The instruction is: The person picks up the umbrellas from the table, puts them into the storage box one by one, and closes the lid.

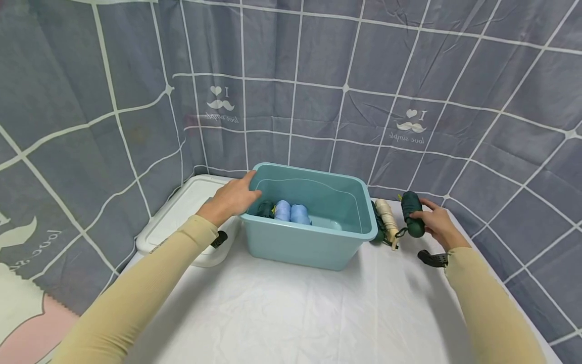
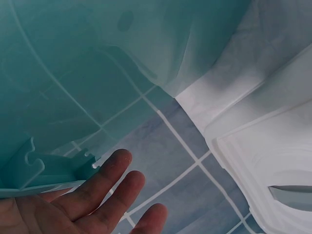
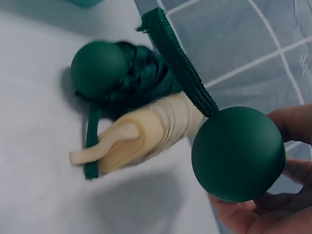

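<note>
My right hand [image 1: 438, 222] grips a dark green cord spool [image 1: 411, 215] above the table, at the right of the bin. In the right wrist view its smooth round end [image 3: 239, 153] faces the camera, with a short green strap [image 3: 178, 58] sticking up from it. Below lie a cream cord spool [image 1: 386, 220] and another dark green spool [image 3: 100, 70], side by side. At the left rim of the teal bin [image 1: 295, 247] rests my left hand [image 1: 232, 199], its fingers extended and apart. Inside the bin are light blue spools [image 1: 283, 210] and a dark green one [image 1: 265, 209].
A white lid [image 1: 182, 202] lies left of the bin, partly under my left forearm. White cloth [image 1: 291, 313] covers the table. A grey checked curtain [image 1: 318, 60] hangs close behind the bin and along both sides.
</note>
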The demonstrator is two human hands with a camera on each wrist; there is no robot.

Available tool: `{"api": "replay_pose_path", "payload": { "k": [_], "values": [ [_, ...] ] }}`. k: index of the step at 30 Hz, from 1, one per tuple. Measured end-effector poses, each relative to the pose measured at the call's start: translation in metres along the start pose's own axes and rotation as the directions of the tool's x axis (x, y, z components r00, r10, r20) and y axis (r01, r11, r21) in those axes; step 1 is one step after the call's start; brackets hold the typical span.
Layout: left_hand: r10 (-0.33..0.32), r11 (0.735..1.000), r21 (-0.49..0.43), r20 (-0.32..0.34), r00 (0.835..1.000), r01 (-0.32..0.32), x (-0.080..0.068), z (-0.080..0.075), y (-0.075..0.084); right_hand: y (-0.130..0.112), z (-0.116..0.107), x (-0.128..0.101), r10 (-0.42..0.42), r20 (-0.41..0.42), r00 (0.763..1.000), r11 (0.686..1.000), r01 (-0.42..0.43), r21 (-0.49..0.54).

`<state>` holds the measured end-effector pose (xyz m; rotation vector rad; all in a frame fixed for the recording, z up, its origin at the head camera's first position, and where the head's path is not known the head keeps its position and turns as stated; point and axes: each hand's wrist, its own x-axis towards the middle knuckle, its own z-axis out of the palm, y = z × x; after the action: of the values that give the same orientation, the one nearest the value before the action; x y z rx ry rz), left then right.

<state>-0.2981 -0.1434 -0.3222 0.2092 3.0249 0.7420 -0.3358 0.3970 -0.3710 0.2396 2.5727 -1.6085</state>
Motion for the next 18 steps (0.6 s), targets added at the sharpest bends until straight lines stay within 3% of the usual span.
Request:
{"api": "replay_pose_path", "payload": {
  "k": [18],
  "values": [
    [0.004,1.000,-0.011,0.007,1.000,-0.004,-0.001,-0.001,0.000,-0.068,0.011,-0.032,-0.065,0.029,0.997,0.998,0.065,0.010]
  ]
}}
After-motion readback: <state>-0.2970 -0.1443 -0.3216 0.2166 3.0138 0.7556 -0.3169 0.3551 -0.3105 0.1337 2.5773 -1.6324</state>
